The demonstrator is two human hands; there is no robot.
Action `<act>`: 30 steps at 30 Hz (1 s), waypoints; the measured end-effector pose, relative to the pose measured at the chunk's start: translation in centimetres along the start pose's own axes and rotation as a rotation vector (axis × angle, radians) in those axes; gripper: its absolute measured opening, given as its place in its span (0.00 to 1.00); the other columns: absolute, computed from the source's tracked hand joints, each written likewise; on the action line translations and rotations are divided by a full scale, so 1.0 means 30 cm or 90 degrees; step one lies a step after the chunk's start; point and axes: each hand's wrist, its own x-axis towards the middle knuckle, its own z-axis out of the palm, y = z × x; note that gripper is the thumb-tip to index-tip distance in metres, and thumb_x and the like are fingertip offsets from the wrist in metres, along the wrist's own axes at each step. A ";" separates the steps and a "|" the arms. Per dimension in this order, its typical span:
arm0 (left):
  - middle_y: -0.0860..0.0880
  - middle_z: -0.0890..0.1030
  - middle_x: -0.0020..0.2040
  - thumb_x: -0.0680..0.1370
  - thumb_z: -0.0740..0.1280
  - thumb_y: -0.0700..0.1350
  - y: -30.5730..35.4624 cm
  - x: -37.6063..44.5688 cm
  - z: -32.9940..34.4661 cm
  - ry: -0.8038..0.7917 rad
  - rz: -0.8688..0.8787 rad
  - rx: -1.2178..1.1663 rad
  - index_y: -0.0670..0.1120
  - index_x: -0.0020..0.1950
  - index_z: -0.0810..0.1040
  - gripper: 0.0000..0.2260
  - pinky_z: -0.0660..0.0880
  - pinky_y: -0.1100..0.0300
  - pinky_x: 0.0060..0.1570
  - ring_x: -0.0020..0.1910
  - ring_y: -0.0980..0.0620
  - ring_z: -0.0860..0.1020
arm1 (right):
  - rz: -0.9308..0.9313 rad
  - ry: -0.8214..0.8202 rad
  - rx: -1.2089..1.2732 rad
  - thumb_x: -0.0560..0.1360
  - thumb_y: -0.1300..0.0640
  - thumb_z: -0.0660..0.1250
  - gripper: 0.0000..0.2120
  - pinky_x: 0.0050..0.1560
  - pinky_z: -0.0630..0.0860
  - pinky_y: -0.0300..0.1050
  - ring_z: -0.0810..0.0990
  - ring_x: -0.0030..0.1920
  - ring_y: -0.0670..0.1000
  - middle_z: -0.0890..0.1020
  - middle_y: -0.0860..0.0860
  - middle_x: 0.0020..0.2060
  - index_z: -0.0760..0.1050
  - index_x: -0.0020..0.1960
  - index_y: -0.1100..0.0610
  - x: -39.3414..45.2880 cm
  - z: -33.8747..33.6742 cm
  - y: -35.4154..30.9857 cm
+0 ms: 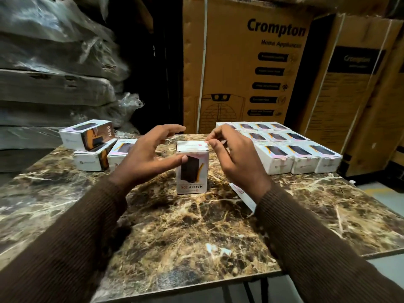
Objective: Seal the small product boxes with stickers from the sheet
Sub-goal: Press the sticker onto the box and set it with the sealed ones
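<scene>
Left first: three small white printed cardboard boxes (pixel 94 147) lie loosely piled at the bench's far left, apparently not yet sealed, though their flaps are hard to read. The left hand (pixel 150 158) is spread wide, thumb tip touching the front face of the upright white carton with the dark product print (pixel 192 169), fingers arched above and clear of it, gripping nothing. That carton stands on end at the middle of the brown marbled bench (pixel 175 232), lid flap up. The right hand (pixel 229 154) is partly curled, thumb and forefinger pinching a small pink sticker (pixel 206 141) right at the lid's right edge. Sticker sheet, white with pink marks (pixel 242 194), lies flat on the bench, half hidden under the right wrist. Far right, a neat grid of white boxes (pixel 295 154) with pink tabs on their ends looks sealed. Judgement: the carton is likely light, thin card that dents easily and tips if pushed high; steady it low by the side walls, press the sticker gently across the flap seam. The sticker is probably flimsy and tacky, so hold by one corner.
</scene>
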 end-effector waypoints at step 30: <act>0.54 0.79 0.53 0.79 0.72 0.58 0.014 -0.024 0.108 0.115 -0.014 0.012 0.50 0.53 0.80 0.12 0.82 0.45 0.52 0.56 0.53 0.79 | -0.114 0.014 -0.290 0.84 0.56 0.62 0.07 0.41 0.75 0.48 0.76 0.48 0.52 0.81 0.52 0.48 0.77 0.56 0.58 -0.038 0.068 -0.035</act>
